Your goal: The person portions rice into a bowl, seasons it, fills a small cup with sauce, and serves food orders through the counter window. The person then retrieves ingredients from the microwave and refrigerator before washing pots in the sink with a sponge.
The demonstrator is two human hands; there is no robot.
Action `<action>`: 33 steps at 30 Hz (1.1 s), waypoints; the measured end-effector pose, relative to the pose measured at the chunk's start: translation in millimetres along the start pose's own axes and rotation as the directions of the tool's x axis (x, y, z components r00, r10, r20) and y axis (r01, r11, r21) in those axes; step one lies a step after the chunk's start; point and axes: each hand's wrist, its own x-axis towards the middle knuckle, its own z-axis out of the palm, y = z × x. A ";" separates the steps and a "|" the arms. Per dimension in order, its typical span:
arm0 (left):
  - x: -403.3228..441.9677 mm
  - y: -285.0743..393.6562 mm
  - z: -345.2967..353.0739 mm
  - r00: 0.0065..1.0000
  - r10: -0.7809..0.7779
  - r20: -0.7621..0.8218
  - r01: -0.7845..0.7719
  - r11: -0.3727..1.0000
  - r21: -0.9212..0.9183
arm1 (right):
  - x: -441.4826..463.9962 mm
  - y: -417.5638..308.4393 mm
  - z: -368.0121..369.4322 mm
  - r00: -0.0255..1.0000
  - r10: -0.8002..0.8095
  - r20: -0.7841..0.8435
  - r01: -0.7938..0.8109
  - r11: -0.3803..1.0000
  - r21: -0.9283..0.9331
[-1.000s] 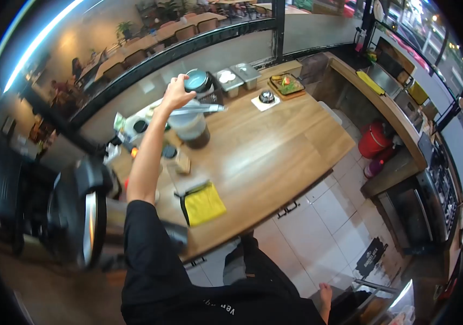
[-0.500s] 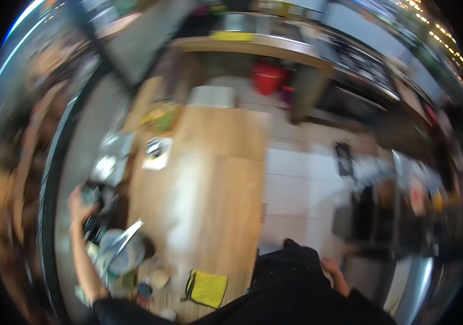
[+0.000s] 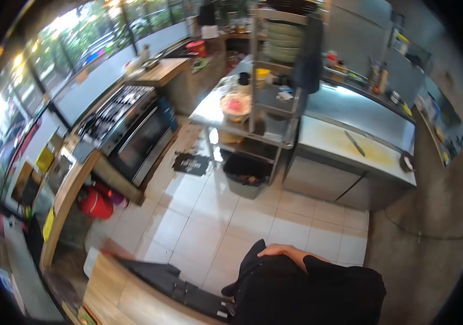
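Note:
My right hand [image 3: 272, 250] hangs low beside my dark trousers, near the hip. Its fingers are partly hidden against the dark cloth, so whether they hold anything does not show. My left hand is out of view. At the bottom left is the edge of the wooden table [image 3: 113, 295] beside me. Across the floor, a knife [image 3: 355, 143] lies on a stained white cutting board [image 3: 323, 135] on a steel counter.
A stove [image 3: 117, 122] and a red bucket [image 3: 95, 203] stand on the left. Ahead are a metal rack [image 3: 291, 116] and a grey bin [image 3: 246, 187]. A dark mat [image 3: 191, 163] lies on the tiled floor [image 3: 204, 216].
The view has swung far to the right, from the wooden table to the stove, rack and steel counter. My left hand, earlier at a lidded container, has left the view.

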 end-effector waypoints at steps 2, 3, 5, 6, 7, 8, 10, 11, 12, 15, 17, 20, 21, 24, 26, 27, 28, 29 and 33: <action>-10.1 45.4 79.8 0.977 -0.004 0.211 0.040 0.986 -0.164 | 30.5 69.7 -9.4 0.996 -0.034 -0.077 0.043 0.991 0.126; -15.0 66.8 116.6 0.949 0.005 0.314 0.071 0.971 -0.229 | 44.0 103.4 -24.3 0.994 -0.031 -0.100 0.051 0.977 0.207; -17.2 104.7 190.7 0.859 0.072 0.507 0.117 0.937 -0.330 | 61.6 177.0 -30.6 0.937 -0.318 -0.147 0.350 0.862 0.367; -17.4 120.6 228.6 0.790 0.114 0.602 0.149 0.918 -0.368 | 56.8 207.7 -40.7 0.912 -0.344 -0.222 0.409 0.779 0.474; -17.1 131.3 271.2 0.691 0.172 0.702 0.185 0.897 -0.402 | 50.6 240.4 -56.3 0.944 -0.231 -0.237 0.323 0.800 0.506; -14.6 144.6 315.1 0.582 0.227 0.781 0.209 0.886 -0.414 | 42.4 263.2 -63.4 0.965 -0.123 -0.233 0.233 0.813 0.534; -121.3 319.2 362.7 0.346 0.161 0.924 0.273 0.925 -0.264 | 13.8 300.5 -64.0 0.784 0.261 -0.564 -0.035 0.924 0.380; -165.4 367.5 389.5 0.227 0.207 0.952 0.239 0.936 -0.260 | -1.6 319.7 -72.1 0.769 0.296 -0.566 -0.033 0.904 0.427; -198.0 396.4 428.4 0.088 0.373 0.924 0.036 0.925 -0.378 | -16.8 336.5 -75.5 0.726 0.343 -0.595 -0.002 0.867 0.498; -311.9 509.9 498.2 -0.341 0.624 0.703 -0.470 0.534 -0.703 | -54.1 374.5 -91.9 0.660 0.484 -0.575 0.092 0.708 0.701; -384.3 574.2 523.1 -0.507 0.490 0.709 -0.581 0.413 -0.701 | -62.6 398.5 -93.0 0.599 0.589 -0.542 0.288 0.473 0.833; -499.9 644.2 593.2 -0.678 0.435 0.593 -0.580 0.179 -0.795 | -81.5 418.2 -93.1 0.427 0.778 -0.462 0.358 0.323 0.876; -540.2 665.2 614.1 -0.714 0.460 0.528 -0.572 0.053 -0.819 | -72.9 433.2 -85.3 0.448 0.811 -0.376 0.360 0.221 0.906; -653.8 746.6 652.7 -0.744 0.433 0.510 -0.589 -0.063 -0.806 | -45.8 472.9 -49.2 0.389 0.892 -0.230 0.434 0.042 0.900; -722.1 800.6 672.3 -0.766 0.379 0.518 -0.601 -0.140 -0.787 | -50.6 479.1 -24.5 0.386 0.917 -0.104 0.498 -0.112 0.860; -756.5 821.4 691.3 -0.764 0.386 0.517 -0.614 -0.187 -0.767 | -52.2 484.7 -16.3 0.364 0.931 -0.037 0.546 -0.181 0.818; -791.5 837.6 711.1 -0.760 0.390 0.520 -0.626 -0.226 -0.746 | -59.9 484.4 -14.7 0.342 0.934 0.100 0.599 -0.299 0.743; -816.7 849.5 723.3 -0.781 0.369 0.504 -0.603 -0.234 -0.763 | -66.3 475.5 -6.0 0.341 0.907 0.248 0.641 -0.417 0.644; -923.2 881.5 823.2 -0.807 0.312 0.501 -0.588 -0.345 -0.732 | -76.3 442.0 -6.4 0.413 0.770 0.487 0.805 -0.558 0.199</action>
